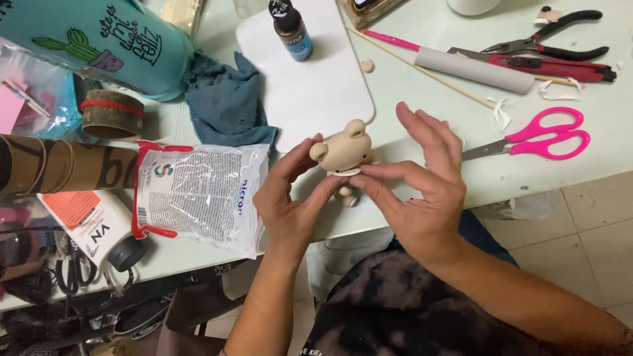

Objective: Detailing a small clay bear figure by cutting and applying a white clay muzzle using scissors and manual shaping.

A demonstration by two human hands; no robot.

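Observation:
A small beige clay bear figure [345, 150] with round ears is held up over the near edge of the pale table [461, 39]. My left hand [288, 198] grips it from the left, thumb and fingers on its head and body. My right hand [419, 178] pinches a thin white strip [346, 173] at the bear's neck with thumb and forefinger, the other fingers spread upward. The bear's legs show just below my fingers.
A white mat [316, 79] with a small dark bottle [291, 29] lies behind the bear. Pink scissors [544, 137], a grey roller [471, 69], a red cutter and pliers [554, 46] sit right. A plastic bag [198, 194], blue cloth [227, 102] and teal container [92, 39] sit left.

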